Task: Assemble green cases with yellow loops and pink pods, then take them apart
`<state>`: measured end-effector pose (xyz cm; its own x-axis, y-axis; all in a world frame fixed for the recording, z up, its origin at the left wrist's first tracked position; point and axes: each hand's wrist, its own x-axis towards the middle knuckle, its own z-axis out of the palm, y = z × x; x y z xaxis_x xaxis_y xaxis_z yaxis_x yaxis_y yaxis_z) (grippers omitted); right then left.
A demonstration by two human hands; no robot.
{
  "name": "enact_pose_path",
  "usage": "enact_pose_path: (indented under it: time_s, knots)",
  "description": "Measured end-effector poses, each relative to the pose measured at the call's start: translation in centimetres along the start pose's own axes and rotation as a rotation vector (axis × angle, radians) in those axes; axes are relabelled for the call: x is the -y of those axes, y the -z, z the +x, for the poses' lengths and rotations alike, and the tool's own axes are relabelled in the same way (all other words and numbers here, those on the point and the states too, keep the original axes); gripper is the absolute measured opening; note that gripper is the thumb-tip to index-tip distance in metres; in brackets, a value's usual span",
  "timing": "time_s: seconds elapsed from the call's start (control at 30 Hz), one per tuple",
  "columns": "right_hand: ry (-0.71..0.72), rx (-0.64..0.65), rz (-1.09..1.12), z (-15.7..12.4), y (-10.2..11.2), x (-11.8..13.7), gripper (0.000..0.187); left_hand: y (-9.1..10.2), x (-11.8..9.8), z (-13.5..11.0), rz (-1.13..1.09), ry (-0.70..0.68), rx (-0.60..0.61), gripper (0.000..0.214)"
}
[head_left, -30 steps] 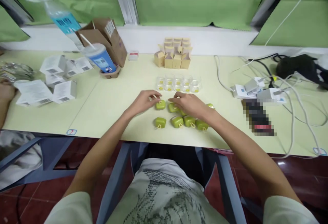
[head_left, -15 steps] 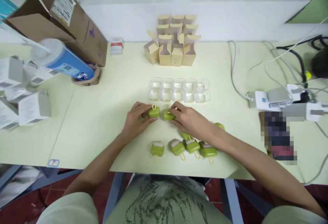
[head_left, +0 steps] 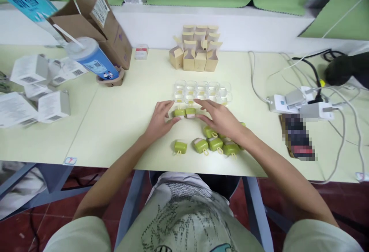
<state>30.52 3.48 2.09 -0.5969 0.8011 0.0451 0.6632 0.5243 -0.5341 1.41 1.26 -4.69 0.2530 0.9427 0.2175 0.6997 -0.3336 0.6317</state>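
Observation:
My left hand (head_left: 159,118) pinches a small green case (head_left: 179,112) on the pale table (head_left: 121,117). My right hand (head_left: 219,117) grips a second green case (head_left: 190,111) right beside it, so the two cases touch. Both sit just in front of a row of clear plastic shells (head_left: 201,92). Several more green cases with loops (head_left: 207,143) lie nearer the table's front edge, under my right wrist. One green case (head_left: 180,146) lies apart to the left.
Small tan cartons (head_left: 196,48) stand stacked at the back. A brown cardboard box (head_left: 95,21), a blue-labelled cup (head_left: 93,60) and white boxes (head_left: 37,87) lie at left. A power strip (head_left: 300,104), cables and a dark device (head_left: 296,136) are at right.
Both hands have carried their green cases further from me, up to the row of clear shells, and pressed them side by side. The camera view has shifted.

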Motion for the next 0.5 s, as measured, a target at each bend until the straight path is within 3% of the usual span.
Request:
enact_pose_path:
  time_s: [0.13, 0.23, 0.3, 0.4, 0.5]
  knots:
    - [0.05, -0.215, -0.15, -8.8, 1.3, 0.3, 0.048, 0.5, -3.2, -5.7, 0.056, -0.267, -0.001, 0.062]
    - [-0.019, -0.332, -0.294, -15.8, 0.4, -1.5, 0.079, -1.8, -6.3, -9.4, 0.212, -0.376, 0.017, 0.066]
    - [-0.095, -0.292, -0.299, -18.6, -0.9, -3.4, 0.105, -4.0, -8.3, -10.0, 0.348, -0.371, 0.09, 0.071]
    - [-0.143, -0.177, -0.162, -19.1, -3.5, -5.7, 0.123, -6.3, -10.4, -8.7, 0.536, -0.317, 0.178, 0.067]
    - [-0.089, -0.211, -0.086, -16.9, -6.1, -6.2, 0.106, -6.8, -10.9, -6.7, 0.684, -0.348, 0.196, 0.065]
